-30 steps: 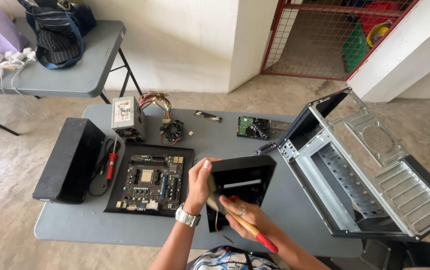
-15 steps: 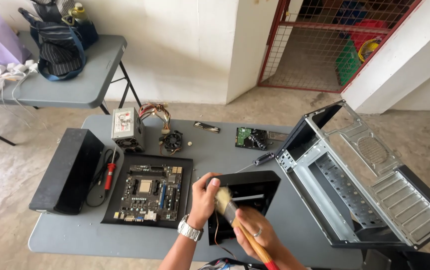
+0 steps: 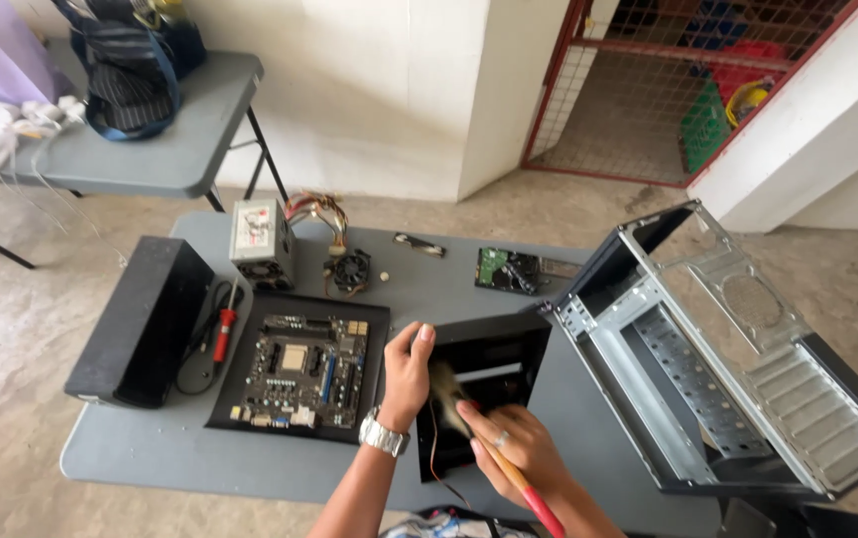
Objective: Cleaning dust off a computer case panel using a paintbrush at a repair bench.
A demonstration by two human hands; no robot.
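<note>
Lower centre of frame: left hand (image 3: 407, 374) grips the black panel's (image 3: 489, 384) left edge on the bench (image 3: 150, 453); right hand (image 3: 514, 448), closed on a brush (image 3: 479, 438), angles bristles up-left onto it.

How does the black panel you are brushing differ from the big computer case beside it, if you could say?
The black front panel is small, flat and dark; the open metal case is large, boxy and bare grey inside. The panel is gripped by the left hand while the right hand holds a brush to it; nobody touches the case. Both rest on the grey table.
</note>
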